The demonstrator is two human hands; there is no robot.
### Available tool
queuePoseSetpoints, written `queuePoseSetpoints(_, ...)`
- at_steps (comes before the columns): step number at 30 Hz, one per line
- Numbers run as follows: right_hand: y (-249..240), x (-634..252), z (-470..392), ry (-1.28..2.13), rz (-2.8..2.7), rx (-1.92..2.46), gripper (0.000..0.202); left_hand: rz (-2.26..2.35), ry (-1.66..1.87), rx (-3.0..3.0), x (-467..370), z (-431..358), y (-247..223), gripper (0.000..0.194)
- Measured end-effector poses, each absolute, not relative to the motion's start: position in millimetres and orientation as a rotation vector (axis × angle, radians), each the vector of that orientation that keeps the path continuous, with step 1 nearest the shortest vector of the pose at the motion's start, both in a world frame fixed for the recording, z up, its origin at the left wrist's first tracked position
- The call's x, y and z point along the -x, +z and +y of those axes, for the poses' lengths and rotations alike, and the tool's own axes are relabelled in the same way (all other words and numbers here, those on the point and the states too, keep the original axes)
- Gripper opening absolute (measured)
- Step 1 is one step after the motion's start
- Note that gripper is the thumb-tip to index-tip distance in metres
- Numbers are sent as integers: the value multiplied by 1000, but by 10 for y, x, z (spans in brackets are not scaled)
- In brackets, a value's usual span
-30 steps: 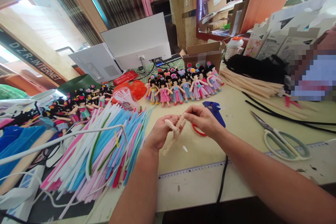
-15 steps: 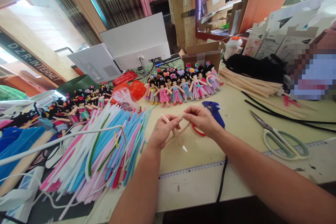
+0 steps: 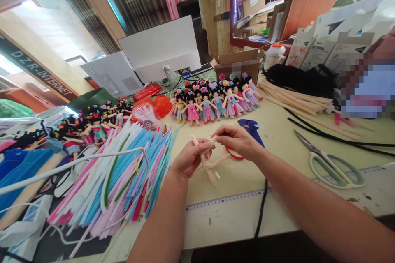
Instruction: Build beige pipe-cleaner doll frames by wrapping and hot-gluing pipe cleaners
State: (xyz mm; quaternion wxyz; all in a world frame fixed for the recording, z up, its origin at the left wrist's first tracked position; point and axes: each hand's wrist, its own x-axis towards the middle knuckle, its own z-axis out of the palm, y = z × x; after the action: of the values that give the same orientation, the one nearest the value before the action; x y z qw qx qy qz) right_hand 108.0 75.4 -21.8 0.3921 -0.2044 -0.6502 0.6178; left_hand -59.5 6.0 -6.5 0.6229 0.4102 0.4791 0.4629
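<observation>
In my head view, the beige fuzzy figure (image 3: pixel 204 160) is between my hands, above the tabletop (image 3: pixel 234 185), its long axis slanting from upper left to lower right, towards me. My left hand (image 3: pixel 189 157) is nearer its body, thumb and fingers closed around it; my right hand (image 3: pixel 235 137) pinches, fingertips together, a coiled limb reaching up and right from my left thumb. Another limb angles loose beneath my right hand.

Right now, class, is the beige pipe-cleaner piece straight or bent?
Bent: the beige pipe-cleaner piece has strands pointing several ways around the left hand, and a ridged stretch angles up to the right hand.
</observation>
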Motion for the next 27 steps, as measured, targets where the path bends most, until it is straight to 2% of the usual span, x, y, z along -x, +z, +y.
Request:
queuePoseSetpoints(4, -217, -1078, 743, 1479, -1662, 591, 19, 1162, 1092, -949, 586, 93, -108, 36)
queuePoseSetpoints(9, -280, -1042, 776, 1350, -1606, 794, 19, 1748, 1577, -1224, 567, 95, -122, 55)
queuePoseSetpoints(12, -302, -1011, 779, 1317, -1579, 854, 19, 2006, 1626, -1693, 514, 35, -107, 40)
queuePoseSetpoints(17, -281, -985, 738, 1305, -1609, 844, 19, 2066, 1219, -2041, 390, -24, -104, 15)
queuePoseSetpoints(22, -268, -1004, 741, 1419, -1611, 736, 21, 2025, 1209, -1930, 384, -16, -76, 19)
queuePoseSetpoints(27, -272, -1029, 769, 1518, -1578, 658, 23, 1784, 1291, -1603, 436, 4, -65, 20)
